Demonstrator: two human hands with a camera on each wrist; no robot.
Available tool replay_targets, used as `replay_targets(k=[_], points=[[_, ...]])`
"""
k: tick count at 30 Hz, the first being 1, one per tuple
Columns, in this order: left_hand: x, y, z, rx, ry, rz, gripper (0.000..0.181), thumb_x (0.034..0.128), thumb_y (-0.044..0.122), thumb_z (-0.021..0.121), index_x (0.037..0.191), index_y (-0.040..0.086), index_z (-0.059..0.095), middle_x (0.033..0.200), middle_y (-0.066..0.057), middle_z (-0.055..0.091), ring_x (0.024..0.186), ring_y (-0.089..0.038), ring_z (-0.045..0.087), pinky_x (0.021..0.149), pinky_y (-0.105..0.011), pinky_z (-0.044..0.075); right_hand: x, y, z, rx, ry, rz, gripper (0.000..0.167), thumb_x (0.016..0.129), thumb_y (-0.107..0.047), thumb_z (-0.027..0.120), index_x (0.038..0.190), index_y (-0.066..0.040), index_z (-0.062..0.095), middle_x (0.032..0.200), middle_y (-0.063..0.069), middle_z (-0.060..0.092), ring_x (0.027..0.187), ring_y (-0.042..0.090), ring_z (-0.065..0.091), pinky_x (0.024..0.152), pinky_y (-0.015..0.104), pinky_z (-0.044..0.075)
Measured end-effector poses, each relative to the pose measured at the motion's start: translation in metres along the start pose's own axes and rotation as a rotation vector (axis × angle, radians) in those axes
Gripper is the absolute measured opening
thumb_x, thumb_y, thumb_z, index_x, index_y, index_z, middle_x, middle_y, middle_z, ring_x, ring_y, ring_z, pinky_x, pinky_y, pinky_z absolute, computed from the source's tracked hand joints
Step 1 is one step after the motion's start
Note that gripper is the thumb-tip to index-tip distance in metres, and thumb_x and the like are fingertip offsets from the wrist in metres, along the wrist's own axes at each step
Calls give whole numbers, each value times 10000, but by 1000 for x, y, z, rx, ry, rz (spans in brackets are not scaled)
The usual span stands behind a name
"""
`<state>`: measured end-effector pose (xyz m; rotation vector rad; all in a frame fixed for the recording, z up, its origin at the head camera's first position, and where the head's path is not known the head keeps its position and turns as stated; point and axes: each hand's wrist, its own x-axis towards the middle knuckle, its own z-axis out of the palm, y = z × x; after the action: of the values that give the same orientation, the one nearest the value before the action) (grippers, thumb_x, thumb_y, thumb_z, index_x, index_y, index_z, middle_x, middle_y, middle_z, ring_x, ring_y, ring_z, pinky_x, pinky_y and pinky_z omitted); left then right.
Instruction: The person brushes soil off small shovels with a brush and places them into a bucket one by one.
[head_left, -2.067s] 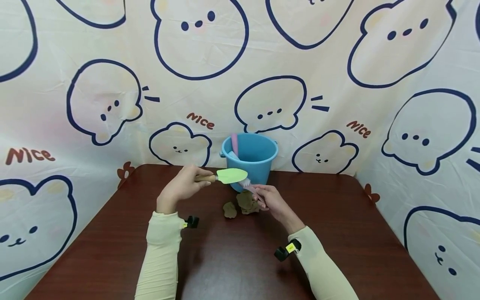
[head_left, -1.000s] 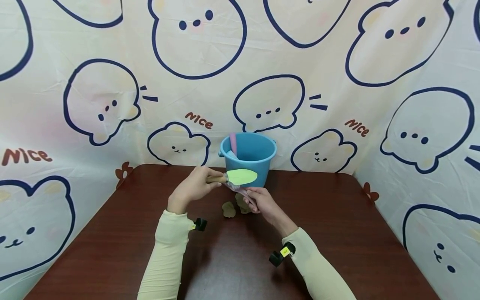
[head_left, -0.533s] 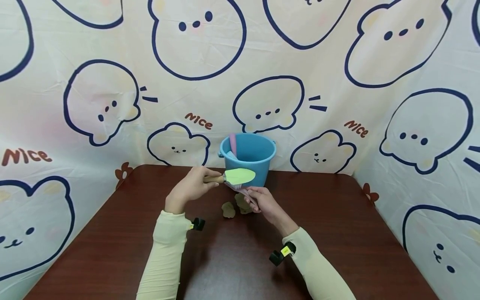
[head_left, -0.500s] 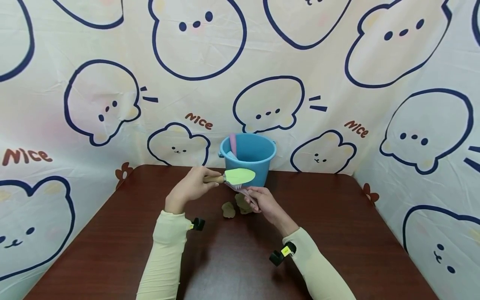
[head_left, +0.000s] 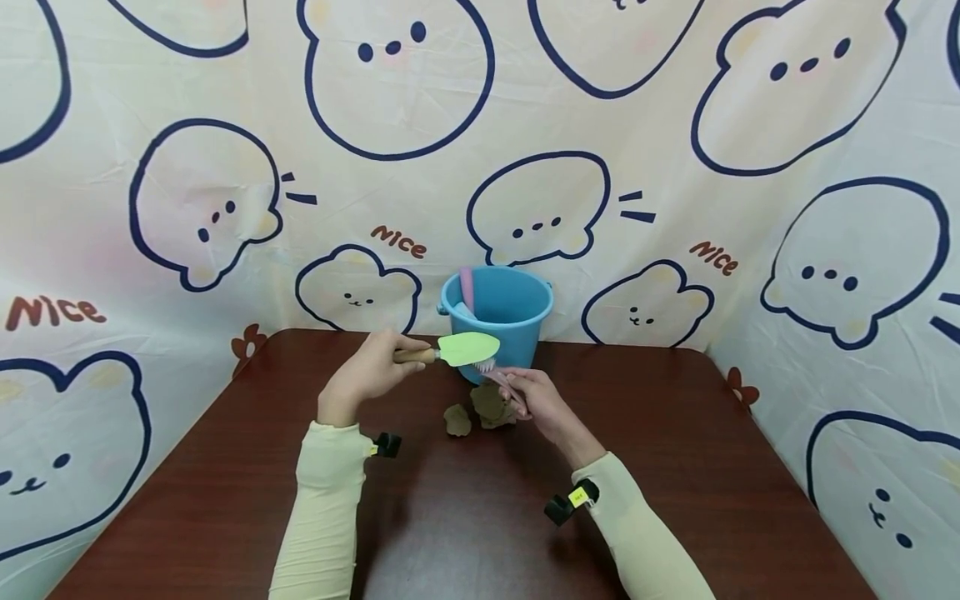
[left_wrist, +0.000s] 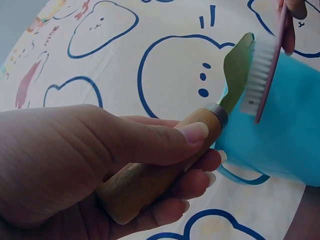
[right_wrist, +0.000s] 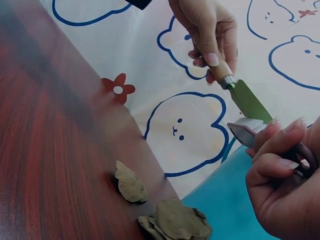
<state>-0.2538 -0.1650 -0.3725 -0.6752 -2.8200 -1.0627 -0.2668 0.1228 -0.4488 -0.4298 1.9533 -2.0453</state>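
Observation:
My left hand (head_left: pixel 366 377) grips the wooden handle of a small garden trowel (head_left: pixel 468 348), its light-green blade pointing right in front of the bucket. A pink brush (head_left: pixel 501 385) with white bristles is held by my right hand (head_left: pixel 543 403). In the left wrist view the bristles of the brush (left_wrist: pixel 261 80) meet the face of the trowel blade (left_wrist: pixel 238 70). My thumb lies along the handle there. Below the tools, a larger brownish clay-like lump (head_left: pixel 491 407) and a smaller lump (head_left: pixel 457 420) lie on the table.
A blue bucket (head_left: pixel 517 340) stands at the table's back edge, just behind the tools. Inside it are a pink handle (head_left: pixel 468 287) and a light-blue piece (head_left: pixel 465 311). The brown table (head_left: pixel 465 517) meets a patterned cloth backdrop (head_left: pixel 360 192).
Across the frames the trowel goes right, then back left, while the brush goes left, then back right, its bristles moving along the blade. Both hands keep their hold. The bucket and lumps stay put.

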Motion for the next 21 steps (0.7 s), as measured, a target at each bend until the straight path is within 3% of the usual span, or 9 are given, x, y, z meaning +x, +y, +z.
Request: replay_targets(k=[14, 21], points=[[-8, -10, -9, -23, 34, 8, 307, 935, 52, 721, 1236, -10, 717, 1122, -141, 710, 1030, -255, 695, 884, -433, 577, -2, -5, -12, 35, 32, -1, 384, 1107, -119, 342, 1388, 87, 505, 789, 27, 526, 496, 48, 403, 477, 184, 322], [-7, -11, -11, -60, 24, 59, 296, 950, 41, 698, 1239, -27, 708, 1163, -141, 738, 1028, -247, 722, 885, -426, 586, 0, -1, -11, 3, 34, -3, 390, 1107, -130, 344, 1387, 89, 504, 785, 32, 528, 489, 50, 401, 474, 191, 320]])
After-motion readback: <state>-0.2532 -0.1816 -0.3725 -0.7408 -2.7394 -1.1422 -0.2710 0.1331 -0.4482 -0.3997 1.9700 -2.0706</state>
